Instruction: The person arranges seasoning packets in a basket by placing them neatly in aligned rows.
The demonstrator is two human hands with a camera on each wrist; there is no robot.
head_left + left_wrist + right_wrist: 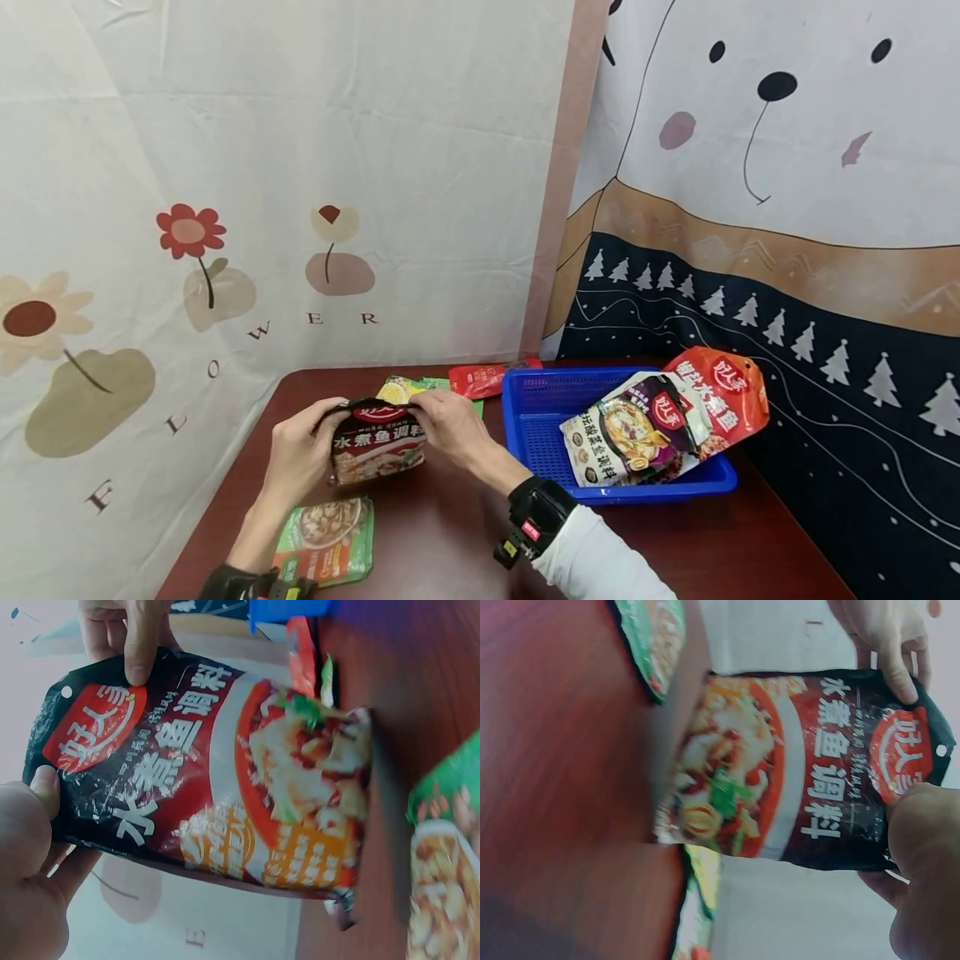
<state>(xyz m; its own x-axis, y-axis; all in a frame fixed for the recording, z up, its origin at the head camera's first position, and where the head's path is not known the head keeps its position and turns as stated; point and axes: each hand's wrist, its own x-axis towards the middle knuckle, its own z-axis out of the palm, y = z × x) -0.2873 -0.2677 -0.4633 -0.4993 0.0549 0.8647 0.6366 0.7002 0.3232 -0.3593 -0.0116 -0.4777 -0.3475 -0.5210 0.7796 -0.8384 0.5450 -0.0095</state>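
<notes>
The left hand (295, 446) and right hand (452, 427) pinch the dark packet (378, 443) along its top. Its blurred base perhaps touches the desk (442, 542).

1. The head view looked forward and down across the table (450, 550), far enough back to include the blue basket (618, 497).
2. The left wrist view faced the front of the packet (187, 765) closely from the left hand (34, 862), with up lying leftward.
3. The right wrist view, similarly near, looked from the right hand (934, 855), with up lying rightward.
4. All three shared the packet and both hands.
</notes>
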